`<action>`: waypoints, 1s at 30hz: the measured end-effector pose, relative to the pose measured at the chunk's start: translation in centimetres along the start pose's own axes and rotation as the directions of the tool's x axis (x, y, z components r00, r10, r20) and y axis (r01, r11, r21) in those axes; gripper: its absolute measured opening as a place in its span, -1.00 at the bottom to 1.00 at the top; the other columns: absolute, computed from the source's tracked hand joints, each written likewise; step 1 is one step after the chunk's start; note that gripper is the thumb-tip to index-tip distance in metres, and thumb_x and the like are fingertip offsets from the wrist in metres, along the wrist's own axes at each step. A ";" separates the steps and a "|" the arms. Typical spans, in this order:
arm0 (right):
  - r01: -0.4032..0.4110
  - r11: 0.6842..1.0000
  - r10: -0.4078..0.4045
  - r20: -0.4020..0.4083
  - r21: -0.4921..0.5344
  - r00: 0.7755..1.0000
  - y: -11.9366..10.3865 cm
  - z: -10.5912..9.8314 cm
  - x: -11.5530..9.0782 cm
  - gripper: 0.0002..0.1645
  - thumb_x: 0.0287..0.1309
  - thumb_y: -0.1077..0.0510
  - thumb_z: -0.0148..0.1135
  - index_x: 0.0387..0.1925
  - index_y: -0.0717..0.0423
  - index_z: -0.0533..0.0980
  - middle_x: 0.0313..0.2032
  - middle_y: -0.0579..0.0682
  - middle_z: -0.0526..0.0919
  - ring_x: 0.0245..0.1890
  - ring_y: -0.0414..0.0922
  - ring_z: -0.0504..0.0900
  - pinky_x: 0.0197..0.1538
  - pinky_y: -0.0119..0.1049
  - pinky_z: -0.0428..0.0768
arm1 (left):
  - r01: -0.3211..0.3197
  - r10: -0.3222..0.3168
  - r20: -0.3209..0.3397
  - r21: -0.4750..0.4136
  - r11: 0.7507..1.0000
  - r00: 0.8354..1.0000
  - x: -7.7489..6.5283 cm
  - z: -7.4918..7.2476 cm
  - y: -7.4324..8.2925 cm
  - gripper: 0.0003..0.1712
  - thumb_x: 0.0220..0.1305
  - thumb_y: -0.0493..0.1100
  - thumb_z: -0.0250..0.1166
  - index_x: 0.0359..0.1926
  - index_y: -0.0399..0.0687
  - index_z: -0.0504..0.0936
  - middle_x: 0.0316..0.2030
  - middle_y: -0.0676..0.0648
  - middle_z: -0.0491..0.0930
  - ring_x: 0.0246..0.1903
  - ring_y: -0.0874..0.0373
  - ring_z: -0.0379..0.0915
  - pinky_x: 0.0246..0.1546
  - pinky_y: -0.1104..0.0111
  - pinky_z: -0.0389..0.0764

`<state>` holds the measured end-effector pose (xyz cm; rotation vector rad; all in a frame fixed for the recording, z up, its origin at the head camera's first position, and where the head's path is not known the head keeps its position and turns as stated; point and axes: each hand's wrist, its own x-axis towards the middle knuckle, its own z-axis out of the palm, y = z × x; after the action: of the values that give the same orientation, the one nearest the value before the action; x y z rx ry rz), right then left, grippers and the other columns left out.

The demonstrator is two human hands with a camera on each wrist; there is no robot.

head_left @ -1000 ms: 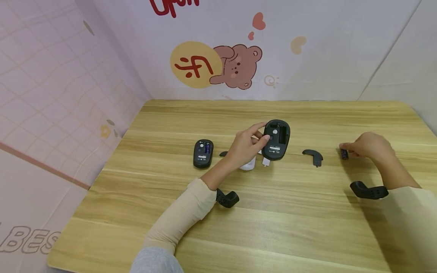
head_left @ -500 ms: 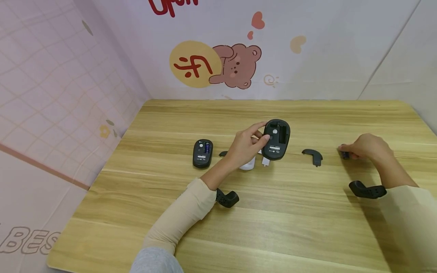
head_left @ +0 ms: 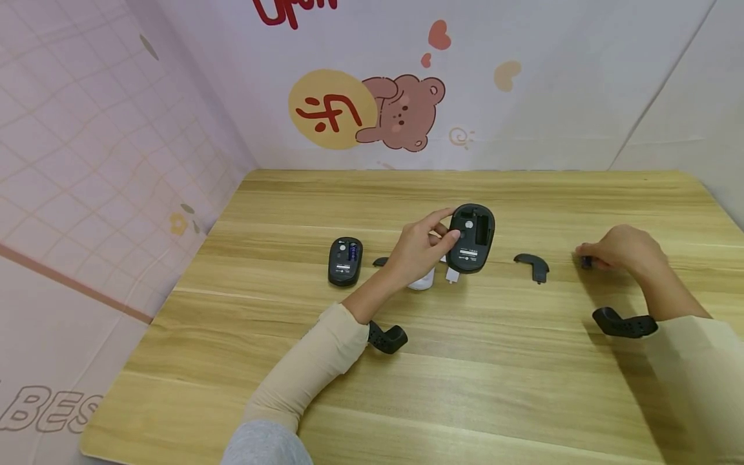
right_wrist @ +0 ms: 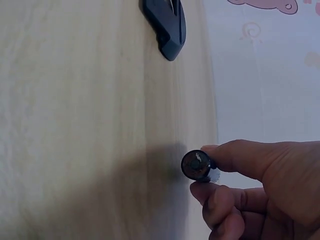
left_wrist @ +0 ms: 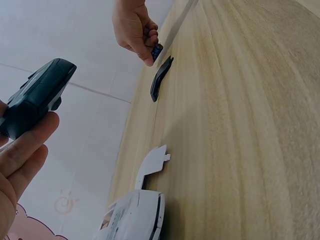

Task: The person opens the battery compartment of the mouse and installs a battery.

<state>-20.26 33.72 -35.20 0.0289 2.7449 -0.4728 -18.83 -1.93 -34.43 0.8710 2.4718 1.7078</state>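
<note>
My left hand (head_left: 420, 250) holds a black computer mouse (head_left: 468, 248) by its left edge, raised over the table. Its underside faces the head camera, with an uncovered, dark battery slot on the right. Off to the right, my right hand (head_left: 629, 248) pinches a small dark battery (right_wrist: 196, 166) between thumb and fingers. One round end of the battery faces the right wrist camera. Between the two hands, a black battery cover (head_left: 533, 267) lies on the table.
Left of my forearm, a second black mouse (head_left: 345, 261) lies upside down with a blue battery in its slot. A white mouse (left_wrist: 134, 216) and white cover (left_wrist: 152, 165) lie beneath my left hand. Another black cover piece (head_left: 380, 261) is partly hidden.
The battery has turned in the right fingers and shows less of its length in the head view. The left hand and its mouse stay almost still.
</note>
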 end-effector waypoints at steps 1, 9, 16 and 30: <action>0.002 1.000 -0.002 -0.002 -0.003 1.000 -0.1 -0.1 0.0 -0.37 0.16 -0.22 0.06 -0.89 0.01 0.46 -0.82 -0.12 0.39 -0.67 -0.13 0.33 -0.50 -0.28 0.28 | 0.000 0.000 0.000 0.002 1.000 1.000 0.0 0.0 0.0 -0.49 0.33 -0.23 0.13 0.28 -0.20 0.30 -0.30 -0.15 0.56 -0.36 0.26 0.60 -0.45 0.48 0.54; 0.030 0.999 -0.030 -0.008 -0.036 1.000 -1.8 -0.7 -0.3 -0.38 0.21 -0.21 0.00 -0.78 0.10 0.53 -0.71 -0.06 0.52 -0.58 -0.03 0.43 -0.50 -0.21 0.37 | -0.001 0.001 -0.004 0.003 1.000 1.000 0.0 0.0 0.1 -0.49 0.33 -0.24 0.12 0.28 -0.21 0.30 -0.31 -0.15 0.56 -0.37 0.26 0.60 -0.47 0.48 0.53; 0.062 0.997 -0.063 -0.018 -0.044 0.998 -3.8 -1.0 -0.8 -0.38 0.22 -0.18 0.01 -0.55 0.27 0.62 -0.56 0.04 0.63 -0.50 0.06 0.52 -0.49 -0.10 0.45 | 0.013 -0.013 -0.004 0.005 1.000 1.000 0.0 0.1 0.1 -0.48 0.33 -0.24 0.13 0.28 -0.20 0.30 -0.30 -0.15 0.57 -0.37 0.24 0.60 -0.48 0.49 0.52; 0.096 0.995 -0.097 -0.052 -0.016 0.994 -7.0 -0.4 -1.9 -0.38 0.21 -0.19 0.05 -0.38 0.33 0.63 -0.56 0.03 0.64 -0.45 0.08 0.54 -0.46 -0.09 0.47 | 0.011 -0.011 -0.005 0.011 1.000 1.000 0.0 0.2 0.2 -0.48 0.33 -0.23 0.13 0.28 -0.20 0.31 -0.32 -0.13 0.56 -0.37 0.28 0.59 -0.46 0.48 0.53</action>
<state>-19.17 27.30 -31.94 -0.0967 2.8103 -0.4867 -18.68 -1.75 -34.34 0.8533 2.4868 1.6960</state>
